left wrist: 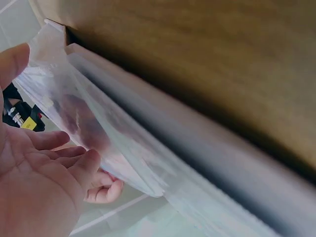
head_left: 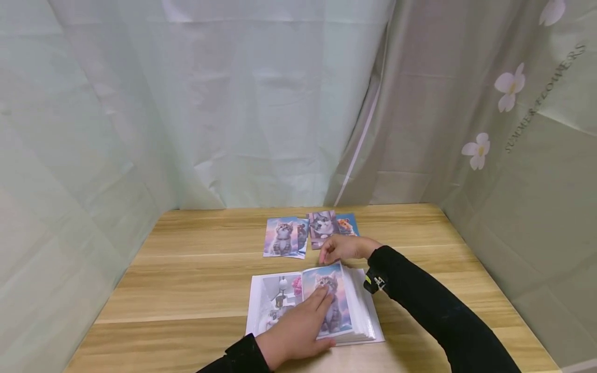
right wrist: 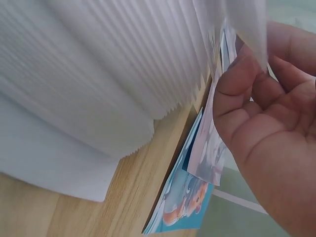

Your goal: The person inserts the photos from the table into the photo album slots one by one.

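A white photo album [head_left: 253, 305] lies spread on the table, with a grey-and-white picture on its left side. My left hand [head_left: 298, 324] rests with extended fingers on a kitten picture [head_left: 342, 305] on the right page; clear plastic sleeves [left wrist: 128, 143] show in the left wrist view. At the top edge of that page, my right hand [head_left: 347, 247] has curled fingers and pinches the corner of an album page [right wrist: 249, 34]. The right wrist view shows the album's stacked pages [right wrist: 133, 64] beside this hand.
Behind the album lie a kitten card [head_left: 281, 235] overlapping another card, a grey-and-white cat card [head_left: 322, 225] and a blue card with an orange animal [head_left: 346, 224]. Curtains [head_left: 280, 103] enclose the wooden table [head_left: 186, 280] at the back and sides.
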Demonstrator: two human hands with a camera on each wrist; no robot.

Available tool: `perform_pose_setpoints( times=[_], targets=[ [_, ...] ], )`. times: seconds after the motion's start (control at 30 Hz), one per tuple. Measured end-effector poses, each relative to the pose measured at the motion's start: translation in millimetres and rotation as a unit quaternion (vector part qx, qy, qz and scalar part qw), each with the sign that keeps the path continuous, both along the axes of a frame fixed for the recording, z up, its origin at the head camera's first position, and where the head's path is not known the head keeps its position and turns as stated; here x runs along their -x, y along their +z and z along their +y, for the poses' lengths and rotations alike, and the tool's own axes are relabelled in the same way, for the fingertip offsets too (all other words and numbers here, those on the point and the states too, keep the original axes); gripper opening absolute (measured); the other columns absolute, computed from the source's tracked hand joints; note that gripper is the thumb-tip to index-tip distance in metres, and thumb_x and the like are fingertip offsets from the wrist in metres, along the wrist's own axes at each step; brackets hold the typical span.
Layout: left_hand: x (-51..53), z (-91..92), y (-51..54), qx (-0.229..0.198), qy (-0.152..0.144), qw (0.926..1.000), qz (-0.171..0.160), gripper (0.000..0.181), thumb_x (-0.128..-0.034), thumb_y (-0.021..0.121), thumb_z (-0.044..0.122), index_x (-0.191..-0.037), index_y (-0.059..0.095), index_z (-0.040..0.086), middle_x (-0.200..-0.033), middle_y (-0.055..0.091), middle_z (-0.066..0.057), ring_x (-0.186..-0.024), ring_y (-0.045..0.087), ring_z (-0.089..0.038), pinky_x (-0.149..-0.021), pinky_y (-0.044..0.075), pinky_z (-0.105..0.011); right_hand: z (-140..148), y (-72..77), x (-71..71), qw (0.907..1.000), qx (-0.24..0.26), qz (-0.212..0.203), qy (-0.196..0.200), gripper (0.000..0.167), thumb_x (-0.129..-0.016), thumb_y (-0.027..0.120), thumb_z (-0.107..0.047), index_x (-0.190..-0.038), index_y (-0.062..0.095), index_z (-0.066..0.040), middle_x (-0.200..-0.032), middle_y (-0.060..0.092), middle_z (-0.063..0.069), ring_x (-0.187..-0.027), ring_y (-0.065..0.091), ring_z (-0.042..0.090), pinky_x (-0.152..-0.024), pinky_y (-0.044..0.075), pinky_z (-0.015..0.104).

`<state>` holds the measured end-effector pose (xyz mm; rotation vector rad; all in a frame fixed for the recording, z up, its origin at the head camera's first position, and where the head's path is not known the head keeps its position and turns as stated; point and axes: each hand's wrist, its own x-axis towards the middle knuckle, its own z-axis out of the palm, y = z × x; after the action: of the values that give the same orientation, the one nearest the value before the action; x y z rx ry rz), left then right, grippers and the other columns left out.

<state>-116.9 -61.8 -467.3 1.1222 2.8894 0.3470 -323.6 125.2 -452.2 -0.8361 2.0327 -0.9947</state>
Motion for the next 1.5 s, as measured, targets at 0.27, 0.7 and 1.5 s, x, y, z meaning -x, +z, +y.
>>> perform_pose_setpoints(
  times=[0.27,0.7,1.5],
  targets=[
    [0.7,1.4,-1.4,0.003,0.003,0.9999,-0.012,0.084,-0.0950,0.059,0.056,-0.153,0.036,0.000,-0.161,0.029,-0.019,-0.147,0.031,-0.028,-0.114,0.036,-0.037,7,4.2,-1.3,0.9991,0.023,0.012,-0.035,0.014,-0.096,0.061,0.001,-0.105,0.070,0.006,-0.082,0.060,0.002,-0.068,0.050,0.014,-0.065,0.046,0.026],
    [3.6,2.3,-3.5,-0.009,0.003,0.9990,-0.043,0.081,-0.0926,0.063,0.035,-0.157,0.026,0.001,-0.165,0.019,-0.015,-0.151,0.022,-0.024,-0.116,0.031,-0.038,18,4.7,4.3,0.9966,0.055,0.027,-0.055,0.019,-0.099,0.057,0.000,-0.110,0.067,0.011,-0.084,0.060,0.007,-0.069,0.046,0.022,-0.067,0.044,0.036],
    [-8.1,-56.5,26.4,-0.071,0.003,0.9943,0.079,0.081,-0.0885,0.068,0.029,-0.155,0.031,0.002,-0.166,0.016,-0.014,-0.148,0.030,-0.024,-0.109,0.042,-0.039,41,17.0,5.5,0.9903,0.076,0.041,-0.109,0.024,-0.101,0.057,-0.005,-0.112,0.063,0.015,-0.073,0.049,0.004,-0.067,0.044,0.022,-0.065,0.042,0.036]
  ],
)
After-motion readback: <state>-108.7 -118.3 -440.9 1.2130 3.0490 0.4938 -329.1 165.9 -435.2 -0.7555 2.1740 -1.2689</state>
